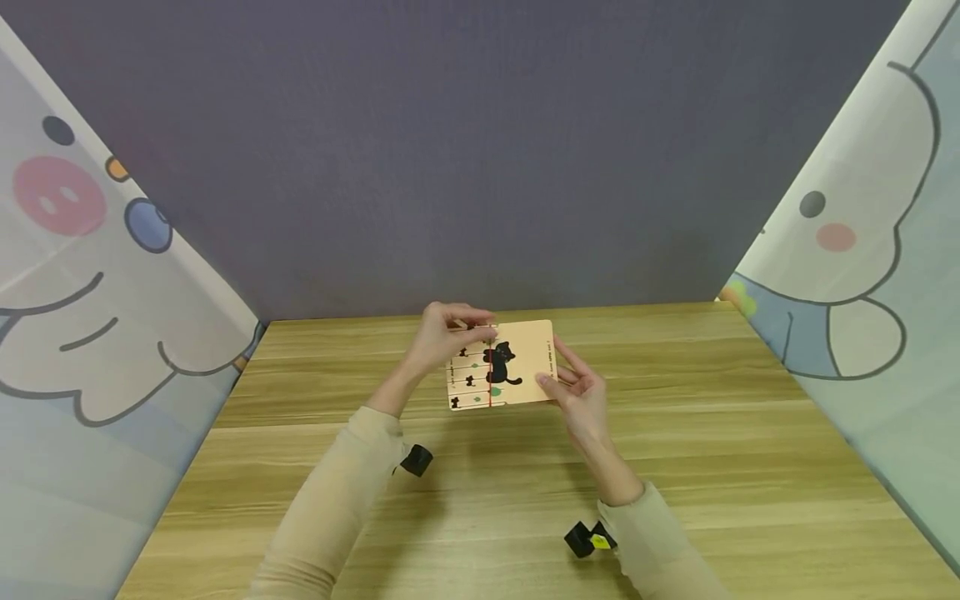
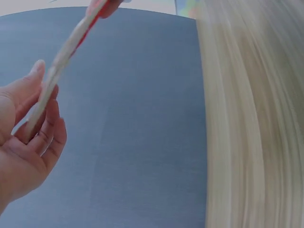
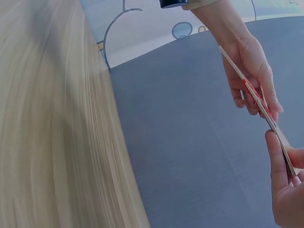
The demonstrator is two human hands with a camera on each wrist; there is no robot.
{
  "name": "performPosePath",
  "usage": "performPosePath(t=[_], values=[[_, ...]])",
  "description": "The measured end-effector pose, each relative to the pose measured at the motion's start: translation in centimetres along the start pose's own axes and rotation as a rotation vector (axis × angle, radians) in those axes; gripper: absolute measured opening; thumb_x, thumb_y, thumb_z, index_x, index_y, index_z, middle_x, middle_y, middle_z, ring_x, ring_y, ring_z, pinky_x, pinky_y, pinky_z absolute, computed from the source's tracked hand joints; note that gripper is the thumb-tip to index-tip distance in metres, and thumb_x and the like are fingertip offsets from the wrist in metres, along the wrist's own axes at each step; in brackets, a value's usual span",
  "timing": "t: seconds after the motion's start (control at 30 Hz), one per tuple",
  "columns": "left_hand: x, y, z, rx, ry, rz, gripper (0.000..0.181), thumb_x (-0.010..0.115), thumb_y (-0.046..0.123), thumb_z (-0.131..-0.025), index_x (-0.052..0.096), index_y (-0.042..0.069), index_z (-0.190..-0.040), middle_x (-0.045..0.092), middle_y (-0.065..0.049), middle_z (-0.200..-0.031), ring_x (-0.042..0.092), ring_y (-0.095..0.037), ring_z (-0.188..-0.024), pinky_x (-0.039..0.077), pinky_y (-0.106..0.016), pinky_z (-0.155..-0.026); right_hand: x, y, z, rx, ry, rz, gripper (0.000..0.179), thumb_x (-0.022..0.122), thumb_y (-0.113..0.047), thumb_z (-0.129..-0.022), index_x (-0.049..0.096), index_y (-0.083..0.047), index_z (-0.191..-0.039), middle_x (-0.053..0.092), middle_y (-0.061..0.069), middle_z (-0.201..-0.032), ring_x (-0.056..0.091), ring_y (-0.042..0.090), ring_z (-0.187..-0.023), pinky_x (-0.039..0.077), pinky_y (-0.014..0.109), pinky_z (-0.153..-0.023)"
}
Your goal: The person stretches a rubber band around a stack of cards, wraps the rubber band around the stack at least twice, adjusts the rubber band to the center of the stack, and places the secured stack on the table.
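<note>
A thin cream-coloured notebook (image 1: 525, 342) with a black cat print is held up over the table. Stepped tabs with small cat pictures line its left side, and a red elastic band (image 1: 491, 392) runs across its cover. My right hand (image 1: 585, 396) grips the right edge, thumb on the front and fingers behind. At the upper left, my left hand (image 1: 450, 333) holds the notebook between thumb and curved fingers, its fingertips right at the band. Seen edge-on in the right wrist view, the notebook (image 3: 237, 71) slants between both hands. The left hand's fingers (image 2: 50, 135) curl around one end in the left wrist view.
The wood-grain table (image 1: 675, 417) stretches below the hands. A dark grey panel (image 1: 480, 167) stands along its back edge. Cartoon-print curtains flank it, one on the left (image 1: 60, 317) and one on the right (image 1: 862, 208). Black wrist cameras stick out below both sleeves.
</note>
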State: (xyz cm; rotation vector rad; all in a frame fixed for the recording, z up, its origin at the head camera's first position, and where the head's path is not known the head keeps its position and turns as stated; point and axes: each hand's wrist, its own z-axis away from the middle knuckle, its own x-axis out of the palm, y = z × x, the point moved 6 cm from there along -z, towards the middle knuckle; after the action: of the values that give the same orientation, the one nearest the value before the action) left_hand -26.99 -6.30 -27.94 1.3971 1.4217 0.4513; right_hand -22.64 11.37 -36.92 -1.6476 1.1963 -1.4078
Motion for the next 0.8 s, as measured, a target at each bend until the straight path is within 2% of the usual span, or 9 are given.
performPosePath(t=[0.2, 0.3, 0.47, 0.67, 0.73, 0.8], values=[[-1.1, 1.0, 0.4, 0.080, 0.111, -0.039, 0.016, 0.068, -0.003, -0.075, 0.067, -0.008, -0.089, 0.064, -0.019, -0.081, 0.057, -0.030, -0.067, 0.051, -0.036, -0.056, -0.1, 0.1, 0.1, 0.000, 0.004, 0.004, 0.060, 0.051, 0.023, -0.074, 0.039, 0.003, -0.130, 0.067, 0.004, -0.086, 0.064, 0.016, -0.072, 0.053, 0.027, -0.062], [-1.5, 0.5, 0.6, 0.083, 0.159, -0.036, 0.015, 0.067, -0.002, -0.075, 0.067, -0.007, -0.090, 0.065, -0.017, -0.082, 0.058, -0.026, -0.068, 0.052, -0.039, -0.060, -0.2, 0.2, 0.1, -0.004, 0.006, 0.005, 0.060, 0.051, 0.023, -0.074, 0.039, 0.003, -0.130, 0.067, 0.003, -0.084, 0.064, 0.014, -0.070, 0.053, 0.026, -0.061], [-1.8, -0.4, 1.2, 0.065, 0.220, -0.044, 0.016, 0.068, 0.006, -0.077, 0.068, -0.001, -0.092, 0.065, -0.009, -0.083, 0.058, -0.017, -0.072, 0.051, -0.032, -0.069, -0.3, 0.2, 0.0, -0.015, 0.012, 0.004, 0.059, 0.051, 0.022, -0.075, 0.038, 0.004, -0.130, 0.067, 0.004, -0.084, 0.064, 0.015, -0.069, 0.053, 0.027, -0.058], [-1.9, 0.2, 2.8, 0.080, 0.300, -0.003, 0.015, 0.066, 0.007, -0.079, 0.068, -0.001, -0.092, 0.064, -0.008, -0.083, 0.057, -0.016, -0.073, 0.050, -0.027, -0.070, -0.3, 0.0, -0.2, 0.001, 0.033, -0.007, 0.059, 0.050, 0.022, -0.075, 0.040, 0.001, -0.130, 0.068, 0.003, -0.085, 0.065, 0.015, -0.071, 0.053, 0.028, -0.062], [-1.8, 0.4, 3.3, 0.086, 0.325, 0.031, 0.015, 0.066, 0.005, -0.079, 0.068, -0.003, -0.091, 0.064, -0.009, -0.083, 0.057, -0.015, -0.072, 0.050, -0.026, -0.069, -0.3, -0.1, -0.3, 0.004, 0.040, -0.010, 0.059, 0.050, 0.022, -0.076, 0.040, 0.000, -0.130, 0.068, 0.002, -0.084, 0.064, 0.015, -0.071, 0.053, 0.028, -0.063], [-1.6, 1.2, 3.8, 0.076, 0.344, 0.061, 0.015, 0.066, 0.001, -0.078, 0.066, -0.007, -0.091, 0.064, -0.014, -0.083, 0.057, -0.015, -0.071, 0.050, -0.025, -0.068, -0.3, -0.2, -0.4, -0.001, 0.047, -0.015, 0.060, 0.050, 0.022, -0.076, 0.040, 0.000, -0.130, 0.067, 0.002, -0.083, 0.064, 0.015, -0.070, 0.053, 0.027, -0.062]])
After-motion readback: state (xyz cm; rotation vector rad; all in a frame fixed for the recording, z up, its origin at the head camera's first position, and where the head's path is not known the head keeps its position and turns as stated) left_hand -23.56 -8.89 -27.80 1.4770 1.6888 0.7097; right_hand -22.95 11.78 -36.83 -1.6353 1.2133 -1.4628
